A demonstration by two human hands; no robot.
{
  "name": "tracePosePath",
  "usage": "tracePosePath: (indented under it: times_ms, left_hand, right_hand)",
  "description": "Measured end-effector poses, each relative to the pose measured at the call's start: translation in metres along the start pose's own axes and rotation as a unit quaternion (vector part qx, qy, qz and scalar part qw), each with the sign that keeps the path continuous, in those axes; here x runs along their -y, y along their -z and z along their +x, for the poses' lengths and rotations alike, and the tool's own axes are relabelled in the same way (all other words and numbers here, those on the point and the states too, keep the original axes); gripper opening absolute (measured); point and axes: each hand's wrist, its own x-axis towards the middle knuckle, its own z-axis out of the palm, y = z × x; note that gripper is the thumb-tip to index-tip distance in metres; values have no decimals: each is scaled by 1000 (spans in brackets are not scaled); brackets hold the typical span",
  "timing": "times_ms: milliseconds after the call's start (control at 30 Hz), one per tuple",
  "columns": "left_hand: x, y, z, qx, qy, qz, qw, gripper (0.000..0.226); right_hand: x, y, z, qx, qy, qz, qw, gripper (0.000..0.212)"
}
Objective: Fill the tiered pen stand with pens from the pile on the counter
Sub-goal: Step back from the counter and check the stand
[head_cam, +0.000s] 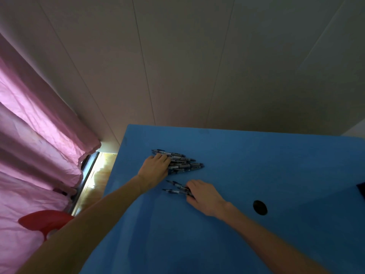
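A blue counter (246, 175) fills the lower right of the head view, its matte top meeting a pale panelled wall (197, 66) along the far edge. A round dark hole (260, 207) is cut into the counter top to the right of the hands, and a dark corner of some object (361, 189) juts in at the right edge; what it is cannot be told. To the left hangs a creased pink curtain (35, 125), and between the curtain and the counter a strip of glossy wooden floor (92, 180) catches bright light. A red rounded shape (45, 220) sits low in front of the curtain.

The pile of pens (184, 164) lies near the counter's far left corner, dark-barrelled pens stacked roughly parallel with their tips toward the right. The left hand (155, 167) lies flat on the left end of the pile, its fingers fairly straight and spread over the pens. Just nearer, apart from the pile, the right hand (204, 194) rests on the counter with its fingers curled around the ends of two pens (176, 187), which fan out leftward from the grip. The tiered pen stand is out of view.
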Motion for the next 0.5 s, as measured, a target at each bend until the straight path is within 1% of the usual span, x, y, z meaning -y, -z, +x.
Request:
tracePosePath:
  times_ms: [167, 300, 433, 500]
  left_hand:
    - [4, -7, -1, -21, -37, 43, 998, 26]
    - [4, -9, 0, -45, -61, 75, 994, 26]
    - [1, -9, 5, -29, -84, 94, 992, 20]
    - [0, -5, 5, -11, -81, 102, 991, 21]
  right_hand:
    - [-1, 1, -2, 2, 0, 2, 1000, 27]
    - [-1, 1, -5, 0, 0, 9, 1000, 25]
    - [-1, 0, -5, -5, -1, 8, 1000, 24]
    - [-2, 0, -6, -4, -2, 11, 1000, 23]
